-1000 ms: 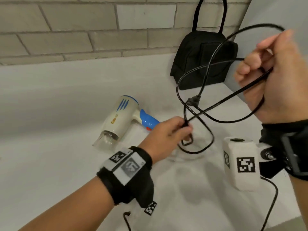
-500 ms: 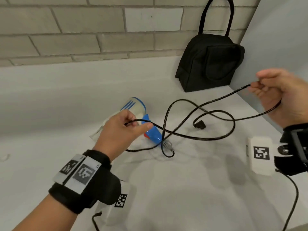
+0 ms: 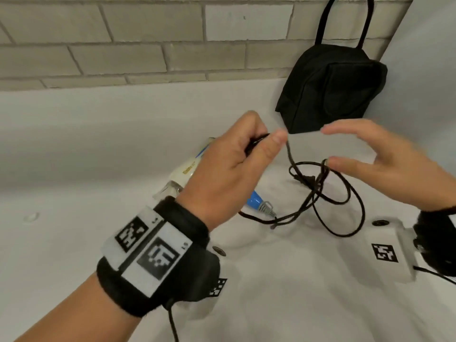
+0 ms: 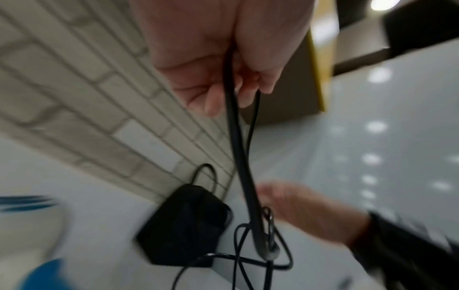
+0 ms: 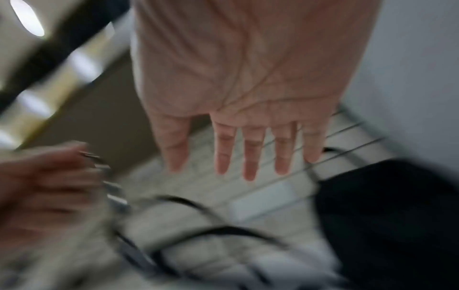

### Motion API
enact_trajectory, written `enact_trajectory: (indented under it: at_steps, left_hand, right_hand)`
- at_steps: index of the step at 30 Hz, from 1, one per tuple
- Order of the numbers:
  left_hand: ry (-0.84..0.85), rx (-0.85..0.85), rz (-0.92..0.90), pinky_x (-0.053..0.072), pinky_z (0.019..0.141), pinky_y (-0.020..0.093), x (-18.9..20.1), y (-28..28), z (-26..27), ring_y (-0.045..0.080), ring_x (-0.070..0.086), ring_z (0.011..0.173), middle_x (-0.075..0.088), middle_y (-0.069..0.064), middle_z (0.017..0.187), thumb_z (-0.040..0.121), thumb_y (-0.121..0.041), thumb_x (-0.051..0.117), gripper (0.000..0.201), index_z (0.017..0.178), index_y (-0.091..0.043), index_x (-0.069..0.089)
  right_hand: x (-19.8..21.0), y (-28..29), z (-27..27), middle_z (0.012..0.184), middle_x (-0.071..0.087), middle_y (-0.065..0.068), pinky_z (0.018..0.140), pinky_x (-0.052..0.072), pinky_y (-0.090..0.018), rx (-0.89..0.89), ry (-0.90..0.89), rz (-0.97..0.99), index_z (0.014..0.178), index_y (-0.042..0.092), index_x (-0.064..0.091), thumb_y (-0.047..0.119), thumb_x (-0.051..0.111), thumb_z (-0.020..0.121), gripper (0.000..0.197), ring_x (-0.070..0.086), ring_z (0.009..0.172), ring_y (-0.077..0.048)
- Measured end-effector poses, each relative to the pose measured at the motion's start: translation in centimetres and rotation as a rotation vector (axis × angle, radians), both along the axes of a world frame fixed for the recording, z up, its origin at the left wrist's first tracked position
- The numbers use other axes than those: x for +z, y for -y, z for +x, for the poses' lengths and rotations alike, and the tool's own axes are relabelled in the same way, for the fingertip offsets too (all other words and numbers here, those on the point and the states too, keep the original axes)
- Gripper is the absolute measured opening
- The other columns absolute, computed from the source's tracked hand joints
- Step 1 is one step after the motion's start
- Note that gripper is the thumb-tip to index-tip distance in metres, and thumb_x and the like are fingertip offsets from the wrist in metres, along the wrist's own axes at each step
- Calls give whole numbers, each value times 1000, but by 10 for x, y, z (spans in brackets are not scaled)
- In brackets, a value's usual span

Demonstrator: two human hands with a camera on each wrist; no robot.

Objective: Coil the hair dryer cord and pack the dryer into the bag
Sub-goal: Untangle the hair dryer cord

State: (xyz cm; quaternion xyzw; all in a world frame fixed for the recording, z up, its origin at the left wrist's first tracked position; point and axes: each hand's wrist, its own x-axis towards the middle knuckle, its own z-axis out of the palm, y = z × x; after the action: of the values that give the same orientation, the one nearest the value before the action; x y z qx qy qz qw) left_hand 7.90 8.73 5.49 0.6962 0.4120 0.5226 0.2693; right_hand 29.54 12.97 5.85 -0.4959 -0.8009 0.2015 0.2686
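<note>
The cord (image 3: 328,196) is gripped in the curled left hand (image 3: 229,169), its loops hanging to the counter (image 3: 98,169). The right hand (image 3: 385,166) is held flat, fingers straight, empty. The dryer (image 3: 187,172) lies behind the left hand; the bag (image 3: 330,90) stands far right.

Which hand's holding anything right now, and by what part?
Left hand grips the black cord partway along its length, two strands passing through its fingers. Right hand is spread open, holding nothing.

left hand (image 3: 229,169) hides most of the hair dryer (image 3: 183,172); wrist views blurred.
</note>
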Motion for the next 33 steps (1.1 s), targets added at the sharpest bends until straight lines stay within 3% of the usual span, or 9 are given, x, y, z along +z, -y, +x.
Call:
enact_trajectory:
  at_steps: [4,8,10,13,16,20,27,30,33]
  left_hand:
    - [-155,-244,21,32,55,7,-4,17,29,-7,42,56,40,-19,55,87,-32,37,22,66,-34,33]
    - [-202,-284,-235,41,69,23,-30,15,17,10,46,69,49,-3,71,83,-48,28,39,75,-14,44]
    - [-200,-213,-413,38,77,16,-45,3,5,9,49,80,55,8,88,83,-48,28,46,84,-8,51]
    - [-296,-88,-426,33,80,5,-65,-19,-5,-1,48,92,56,-4,98,91,-26,29,28,91,-17,56]
    - [-817,-87,-220,24,98,23,-84,-44,2,19,41,120,52,3,125,81,-2,43,39,117,-15,50]
    - [-1278,-201,-191,4,113,43,-98,-69,18,22,26,132,38,0,140,83,-8,48,55,133,-22,32]
    - [-1364,-36,-98,32,89,36,-90,-98,26,29,42,113,50,10,126,86,-1,43,41,125,-10,34]
    - [-1421,-25,-25,32,79,35,-78,-107,19,31,41,107,55,12,116,85,0,39,41,125,-10,38]
    - [-1220,116,9,33,83,39,-54,-109,3,36,44,104,53,18,105,85,-7,45,36,120,-14,43]
  right_hand:
    - [12,16,-39,91,59,28,78,36,-6,406,136,-160,82,54,50,59,55,68,16,50,89,13]
    - [-25,11,-20,78,65,14,80,34,-15,337,635,-448,81,41,60,68,56,65,31,51,79,1]
    - [-41,10,-6,64,63,2,64,41,-21,260,557,-483,76,26,67,59,54,74,35,49,57,-5]
    - [-48,9,12,46,45,7,53,37,-14,55,258,-374,59,18,61,50,47,81,41,42,45,-3]
    - [-40,14,22,46,45,6,49,36,-8,-31,-83,-154,56,19,56,59,46,80,48,44,44,-1]
    - [-30,15,26,59,60,22,55,37,-2,43,-270,-59,62,35,61,70,42,71,41,54,57,4]
    - [-26,19,52,55,54,-6,56,41,-30,90,-81,-194,68,42,67,85,56,41,53,48,56,-24]
    - [-31,23,59,53,46,-3,50,36,-19,117,55,-337,77,51,64,90,53,30,62,42,47,-14]
    - [-47,22,69,51,52,-1,60,40,-29,83,133,-499,78,47,67,91,52,24,72,46,51,-15]
